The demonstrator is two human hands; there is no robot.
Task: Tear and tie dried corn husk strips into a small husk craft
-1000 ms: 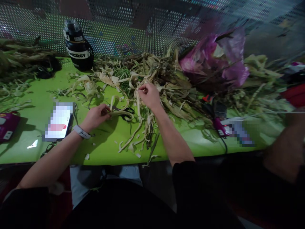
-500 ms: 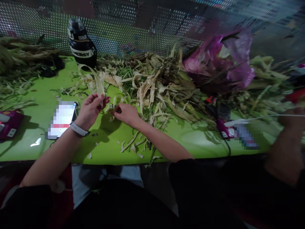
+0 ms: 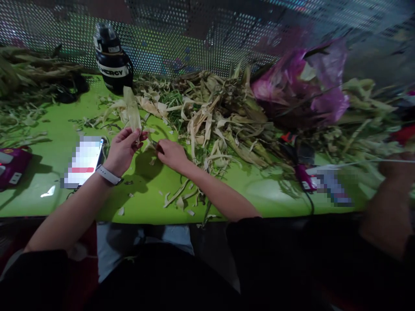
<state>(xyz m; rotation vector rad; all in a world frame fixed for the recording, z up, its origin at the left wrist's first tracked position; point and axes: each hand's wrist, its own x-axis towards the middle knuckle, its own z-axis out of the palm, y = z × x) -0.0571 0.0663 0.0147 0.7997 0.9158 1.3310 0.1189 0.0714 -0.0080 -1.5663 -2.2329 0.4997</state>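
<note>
My left hand (image 3: 123,149), with a white watch at the wrist, pinches the lower end of a pale dried corn husk strip (image 3: 132,111) that stands upright above the fingers. My right hand (image 3: 171,154) is closed just to the right of it, low over the green table (image 3: 259,190), gripping something small and dark that I cannot make out. Loose husk scraps (image 3: 181,196) lie below both hands. A big pile of husks and stalks (image 3: 220,116) spreads behind the right hand.
A black bottle (image 3: 113,65) stands at the back left before a perforated metal screen (image 3: 194,34). A phone (image 3: 84,160) lies left of my left hand. A purple plastic bag (image 3: 301,90) sits on the pile. Another person's arm (image 3: 389,207) is at the right edge.
My right hand came down from the husk pile to the table beside my left hand. My left hand rose off the table with a husk strip held upright.
</note>
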